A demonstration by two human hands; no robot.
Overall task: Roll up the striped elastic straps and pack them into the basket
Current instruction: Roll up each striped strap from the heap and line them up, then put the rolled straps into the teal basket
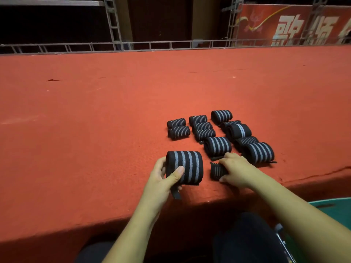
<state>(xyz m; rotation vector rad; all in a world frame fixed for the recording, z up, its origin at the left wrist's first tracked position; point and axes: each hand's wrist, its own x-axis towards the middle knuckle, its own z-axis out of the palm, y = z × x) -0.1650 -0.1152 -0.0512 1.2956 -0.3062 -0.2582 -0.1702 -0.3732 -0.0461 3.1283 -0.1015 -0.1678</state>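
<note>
Striped strap roll (187,165) — soft, probably springy — clasped endwise by left hand (161,180); right hand (236,170), 3 o'clock, grips smaller roll (216,170).

red felt table (95,111) | metal truss rail (113,23) | red banner (266,21) | green surface (336,209)

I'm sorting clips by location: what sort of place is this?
Probably an event hall or stage setup: a broad surface covered in red carpet, metal truss frames behind it, and a red banner with large characters at the back right.
</note>
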